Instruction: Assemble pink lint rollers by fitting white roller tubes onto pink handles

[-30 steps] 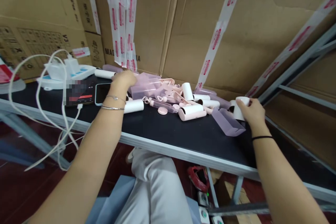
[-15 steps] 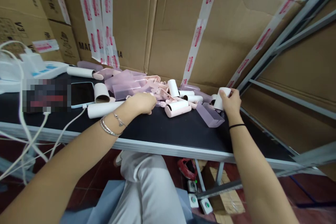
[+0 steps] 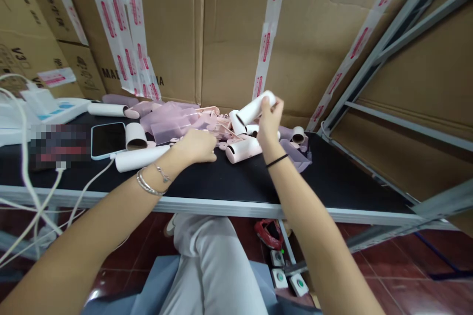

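Observation:
My right hand (image 3: 270, 123) grips a white tube (image 3: 252, 109) and holds it tilted above the heap, its dark opening toward the lower left. My left hand (image 3: 198, 146) has its fingers curled at the front of a pile of small pink plastic parts (image 3: 220, 127); whatever it holds is hidden. Between the hands lies a white-and-pink cylinder (image 3: 244, 150) on the black work surface (image 3: 229, 184). Translucent purple sleeves (image 3: 170, 123) are heaped behind my left hand, and another purple sleeve (image 3: 295, 155) rests right of my right wrist.
At the left are a phone (image 3: 108, 141), a white power strip (image 3: 68, 108) and hanging white cables (image 3: 25, 157). Another white tube (image 3: 138, 157) lies by my left wrist. Cardboard (image 3: 229, 34) walls the back; a metal frame (image 3: 384, 49) rises at the right.
My right hand has moved left from the right end of the heap, lifting a white tube above the pile. My left hand stays by the pink parts. The whole view has shifted slightly.

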A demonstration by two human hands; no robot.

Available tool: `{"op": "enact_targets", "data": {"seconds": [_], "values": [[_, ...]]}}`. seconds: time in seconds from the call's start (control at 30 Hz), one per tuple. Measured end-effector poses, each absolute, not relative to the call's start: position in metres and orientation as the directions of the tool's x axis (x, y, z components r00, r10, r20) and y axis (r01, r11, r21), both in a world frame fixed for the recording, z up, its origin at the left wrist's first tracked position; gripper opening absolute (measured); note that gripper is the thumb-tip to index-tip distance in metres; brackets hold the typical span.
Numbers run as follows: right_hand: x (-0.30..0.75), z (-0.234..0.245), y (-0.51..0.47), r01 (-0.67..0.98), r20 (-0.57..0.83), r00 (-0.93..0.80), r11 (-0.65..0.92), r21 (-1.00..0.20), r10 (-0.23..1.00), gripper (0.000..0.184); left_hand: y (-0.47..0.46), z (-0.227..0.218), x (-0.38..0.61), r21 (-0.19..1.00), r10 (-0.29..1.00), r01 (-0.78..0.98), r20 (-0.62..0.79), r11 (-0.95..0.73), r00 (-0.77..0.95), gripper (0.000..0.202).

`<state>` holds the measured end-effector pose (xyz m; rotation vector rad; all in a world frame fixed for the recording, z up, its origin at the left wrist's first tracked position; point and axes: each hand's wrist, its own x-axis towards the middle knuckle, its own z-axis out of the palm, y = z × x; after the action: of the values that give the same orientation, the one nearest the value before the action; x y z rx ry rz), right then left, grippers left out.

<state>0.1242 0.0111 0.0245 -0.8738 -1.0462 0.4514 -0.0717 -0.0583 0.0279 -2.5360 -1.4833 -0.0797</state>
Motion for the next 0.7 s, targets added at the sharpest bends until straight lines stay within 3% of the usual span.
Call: {"op": "enact_targets", "data": {"seconds": [0.1,0.17,0.27,0.37,0.53,0.7], "values": [[0.100,0.005,-0.002,-0.173,0.285,0.476,0.406,-0.897,0.832,0.033,-0.043,0.032,-0.078,0.232,0.807,0.782,0.304,-0.579,0.507,0.016],[0.097,-0.001,-0.009,-0.249,0.215,0.444,0.351,-0.903,0.870,0.030,-0.034,0.032,-0.080,0.528,0.803,0.606,0.430,-0.595,0.413,0.011],[0.098,-0.001,-0.015,-0.334,0.189,0.403,0.336,-0.881,0.896,0.031,-0.026,0.028,-0.077,0.832,0.878,0.292,0.412,-0.471,0.242,0.004],[0.095,0.002,-0.017,-0.430,0.193,0.322,0.324,-0.843,0.927,0.035,-0.026,0.023,-0.066,0.930,0.925,0.066,0.348,-0.361,0.153,0.005],[0.084,0.002,-0.023,-0.523,0.217,0.237,0.313,-0.793,0.947,0.030,-0.024,0.012,-0.050,0.928,0.931,-0.151,0.355,-0.341,0.082,0.006],[0.080,0.000,-0.025,-0.532,0.249,0.159,0.296,-0.793,0.955,0.023,-0.023,0.005,-0.047,0.950,0.954,-0.207,0.265,-0.234,0.137,0.040]]}}
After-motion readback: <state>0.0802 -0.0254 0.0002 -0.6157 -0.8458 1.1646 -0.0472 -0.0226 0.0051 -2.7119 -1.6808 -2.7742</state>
